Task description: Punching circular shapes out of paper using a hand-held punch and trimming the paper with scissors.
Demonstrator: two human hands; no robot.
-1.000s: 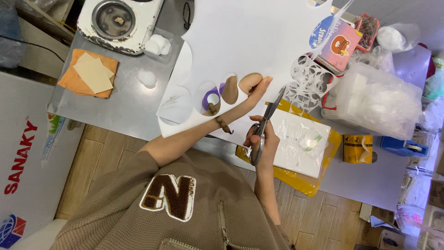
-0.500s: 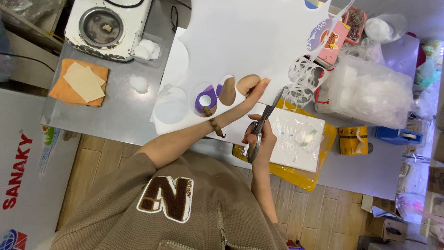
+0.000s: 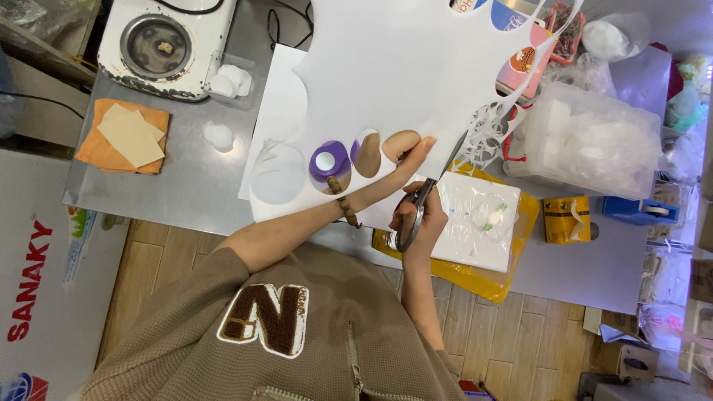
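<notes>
The grey bench (image 3: 186, 186) carries everything here, and the large white sheet (image 3: 401, 67) spreads over most of its middle, punched through with round holes along its near edge. Since a moment ago the view has drawn in closer and shifted a little, but the sheet and both hands sit much as they did; the cut along the sheet's right edge appears barely advanced, so the work seems mid-stroke rather than finished.

The left hand (image 3: 405, 152) lies partly under the sheet, showing through two holes, its fingertips curling out over the edge and pinching the sheet to steady it. The right hand (image 3: 420, 223) is closed through the loops of the scissors (image 3: 427, 194), whose blades point up towards the sheet's edge beside a lacy white offcut (image 3: 486, 134).

To the right sits a clear plastic tub (image 3: 594, 141); below the scissors, a white pad on a yellow bag (image 3: 483, 223). At far left lies an orange cloth (image 3: 111, 148), and a small purple tape roll (image 3: 329, 160) shows through a hole.

Whether the blades are parted or closed is hard to tell, and the sheet's top runs out of view.
</notes>
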